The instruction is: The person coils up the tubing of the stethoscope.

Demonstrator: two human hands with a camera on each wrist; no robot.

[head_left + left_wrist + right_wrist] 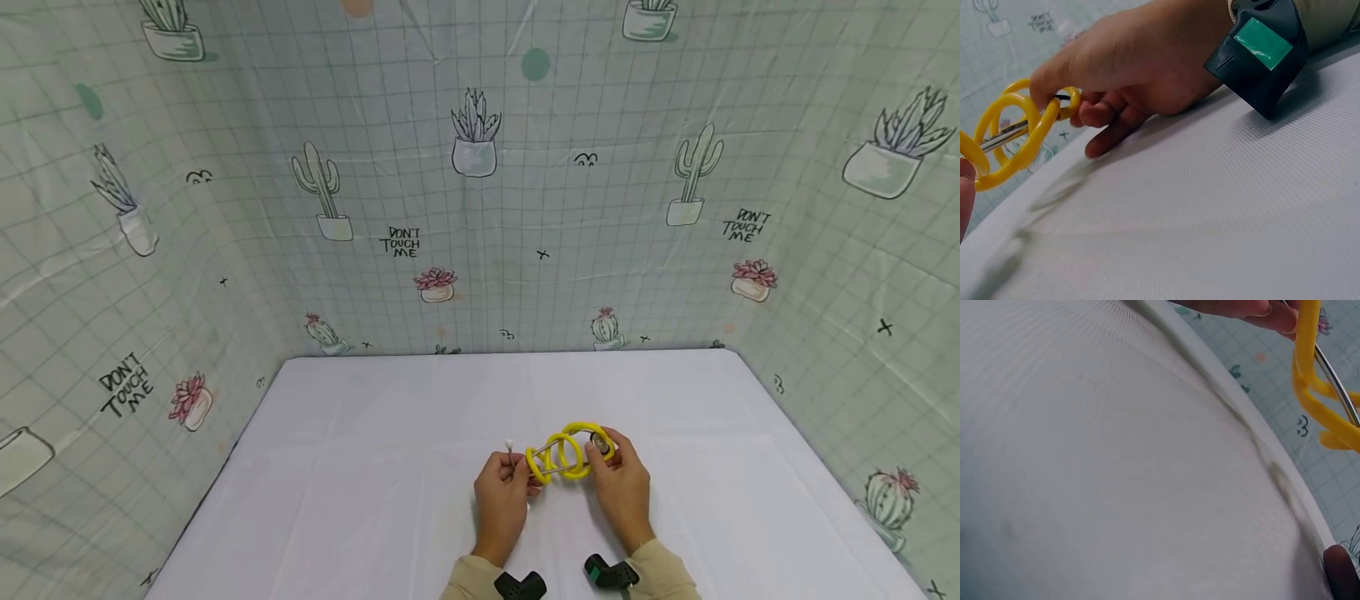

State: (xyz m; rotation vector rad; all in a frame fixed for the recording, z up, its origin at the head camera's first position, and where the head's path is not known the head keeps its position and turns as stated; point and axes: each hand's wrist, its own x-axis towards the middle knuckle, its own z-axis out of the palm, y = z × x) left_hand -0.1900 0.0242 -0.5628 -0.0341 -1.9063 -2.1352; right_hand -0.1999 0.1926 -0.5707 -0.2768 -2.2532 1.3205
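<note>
A stethoscope with yellow tubing coiled in loops around its metal ear tubes is held between both hands, over the white table. My left hand pinches the ear-tube end, where a white ear tip sticks up past the fingers. At the other end, my right hand grips the tubing beside the round chest piece, thumb in front. The left wrist view shows the right hand's thumb and fingers around a yellow loop. In the right wrist view the tubing and a metal tube are partly cut off.
A white cloth-covered table spreads out around the hands. Grid-patterned curtains with printed cacti stand behind it and on both sides. Black wrist devices sit at both sleeves.
</note>
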